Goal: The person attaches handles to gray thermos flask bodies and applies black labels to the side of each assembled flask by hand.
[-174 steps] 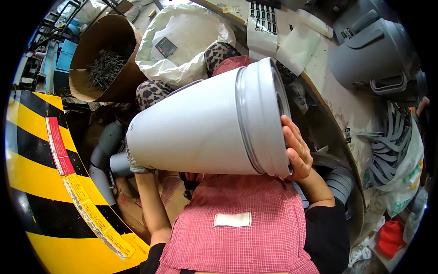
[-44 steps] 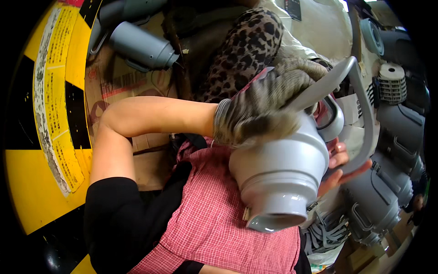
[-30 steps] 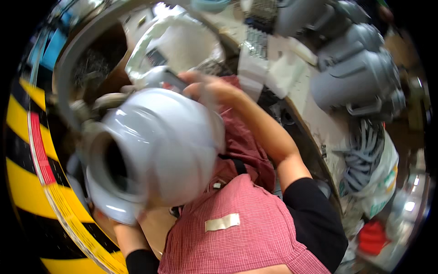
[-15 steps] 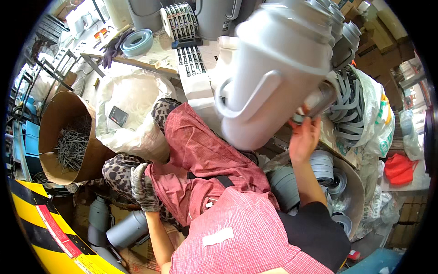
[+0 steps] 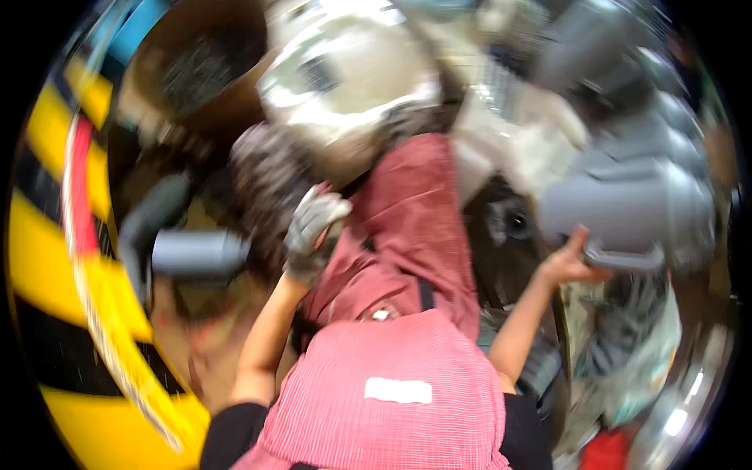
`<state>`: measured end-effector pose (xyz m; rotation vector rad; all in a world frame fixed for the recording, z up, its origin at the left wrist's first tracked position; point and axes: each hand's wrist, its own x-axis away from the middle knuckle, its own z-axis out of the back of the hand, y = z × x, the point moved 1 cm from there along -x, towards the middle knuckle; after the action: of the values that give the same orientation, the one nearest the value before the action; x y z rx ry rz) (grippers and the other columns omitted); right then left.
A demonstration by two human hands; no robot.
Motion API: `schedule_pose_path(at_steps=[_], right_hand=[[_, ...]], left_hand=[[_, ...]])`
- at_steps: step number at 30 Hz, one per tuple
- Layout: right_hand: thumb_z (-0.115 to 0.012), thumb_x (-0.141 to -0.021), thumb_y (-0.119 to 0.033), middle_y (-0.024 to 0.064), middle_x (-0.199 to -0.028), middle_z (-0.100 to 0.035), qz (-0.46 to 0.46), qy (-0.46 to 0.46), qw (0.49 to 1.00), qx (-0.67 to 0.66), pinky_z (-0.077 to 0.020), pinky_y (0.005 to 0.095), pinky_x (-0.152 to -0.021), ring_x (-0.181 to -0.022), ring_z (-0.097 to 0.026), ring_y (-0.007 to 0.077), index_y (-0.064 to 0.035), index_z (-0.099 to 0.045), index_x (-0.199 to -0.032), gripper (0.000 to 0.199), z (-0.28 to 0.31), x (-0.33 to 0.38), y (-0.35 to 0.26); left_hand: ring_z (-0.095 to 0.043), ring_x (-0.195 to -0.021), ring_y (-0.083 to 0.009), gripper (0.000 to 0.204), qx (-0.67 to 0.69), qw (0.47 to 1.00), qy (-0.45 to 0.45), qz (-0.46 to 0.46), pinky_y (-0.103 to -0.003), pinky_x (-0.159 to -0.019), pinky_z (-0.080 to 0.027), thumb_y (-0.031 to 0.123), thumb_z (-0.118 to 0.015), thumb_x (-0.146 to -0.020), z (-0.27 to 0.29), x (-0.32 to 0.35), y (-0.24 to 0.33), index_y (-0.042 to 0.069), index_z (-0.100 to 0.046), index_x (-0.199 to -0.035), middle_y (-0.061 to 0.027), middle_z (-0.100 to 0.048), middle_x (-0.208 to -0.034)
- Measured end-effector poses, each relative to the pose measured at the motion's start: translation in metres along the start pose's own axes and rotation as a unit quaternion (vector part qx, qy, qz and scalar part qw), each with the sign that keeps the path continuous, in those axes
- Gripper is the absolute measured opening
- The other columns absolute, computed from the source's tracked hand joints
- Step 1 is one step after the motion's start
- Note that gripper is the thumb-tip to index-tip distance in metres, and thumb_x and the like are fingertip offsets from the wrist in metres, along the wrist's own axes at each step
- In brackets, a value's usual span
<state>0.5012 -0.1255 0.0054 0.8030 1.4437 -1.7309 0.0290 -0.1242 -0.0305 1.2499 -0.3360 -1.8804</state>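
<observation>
The view is smeared by motion. On the right, my bare right hand (image 5: 570, 262) grips a grey plastic jug (image 5: 607, 207) at its near side, beside the handle (image 5: 627, 258). The jug lies roughly sideways, with more grey jugs (image 5: 603, 59) beyond it. My left hand (image 5: 313, 227), in a striped grey-white glove, is raised over my lap. Its fingers are loosely bent and apart, and I see nothing in them. A smaller grey jug (image 5: 196, 253) lies to the left of it.
A white plastic sack (image 5: 352, 86) stands ahead of my knees. Left of it is a cardboard drum (image 5: 251, 74) with dark small parts (image 5: 200, 74). A yellow-black striped panel (image 5: 55, 251) edges the left side. A red bag (image 5: 605, 450) is at lower right.
My head has turned, so the scene has shifted rightward and down. The large jug near the camera now lies farther right, in my right hand. My left hand has lifted off my knee.
</observation>
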Motion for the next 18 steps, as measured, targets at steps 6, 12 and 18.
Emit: schedule_pose_path(at_steps=[6, 12, 18], right_hand=[[-0.089, -0.082, -0.016, 0.0211, -0.14, -0.042, -0.008, 0.001, 0.997, -0.072, -0.0445, 0.0475, -0.107, -0.133, -0.044, 0.0305, 0.0058, -0.038, -0.139, 0.079, 0.01, -0.005, -0.018], [-0.077, -0.087, 0.003, 0.0159, -0.145, -0.038, 0.298, -0.183, 0.925, -0.149, -0.037, 0.0492, -0.115, -0.138, -0.041, 0.0309, -0.0039, -0.049, -0.129, 0.051, 0.045, 0.046, -0.087], [-0.07, -0.094, -0.002, 0.0168, -0.134, -0.053, 0.295, -0.37, 0.847, -0.244, -0.0432, 0.0498, -0.109, -0.128, -0.051, 0.0352, -0.0054, -0.062, -0.115, 0.023, -0.006, 0.093, -0.185]], left_hand=[[-0.066, -0.105, -0.0256, 0.026, -0.074, 0.917, 0.243, 0.306, -0.043, -0.107, -0.047, 0.028, -0.057, -0.106, 0.053, 0.121, -0.036, 0.008, -0.072, -0.106, -0.0052, -0.071, -0.106], [-0.057, -0.12, -0.023, 0.03, 0.12, 0.536, 0.563, 0.618, -0.035, -0.101, -0.049, 0.018, -0.054, -0.105, 0.062, 0.328, -0.188, 0.009, -0.057, -0.134, -0.0098, -0.061, -0.135], [-0.057, -0.099, -0.0271, 0.017, 0.431, 0.288, 0.471, 0.714, -0.047, -0.08, -0.052, 0.022, -0.057, -0.103, 0.043, 0.394, -0.289, 0.012, -0.061, -0.117, -0.0099, -0.064, -0.118]])
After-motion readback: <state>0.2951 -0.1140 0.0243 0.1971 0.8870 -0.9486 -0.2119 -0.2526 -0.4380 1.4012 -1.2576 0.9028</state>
